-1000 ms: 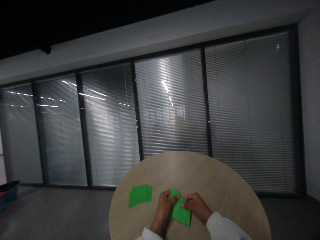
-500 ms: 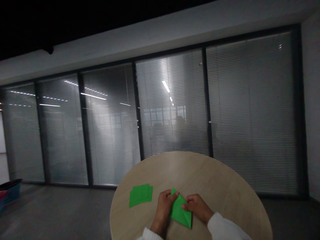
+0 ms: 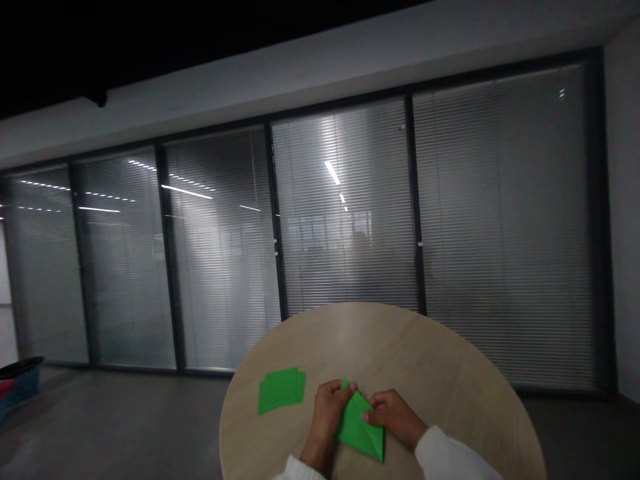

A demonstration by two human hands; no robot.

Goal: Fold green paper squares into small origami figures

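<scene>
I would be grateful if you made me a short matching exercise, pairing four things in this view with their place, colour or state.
Column one
1. Folded green paper
2. Overlapping green sheets
3. Table
4. Sleeves

Column two
A. White
B. Lying on a surface, to the left of the left hand
C. Rounded edge, pale wood look
D. Held by the left hand and right hand

Pairs: 1-D, 2-B, 3-C, 4-A

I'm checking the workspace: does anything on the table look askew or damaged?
Slightly askew: the green papers left of the left hand overlap unevenly, edges misaligned. The held green piece shows no clear damage.
</scene>
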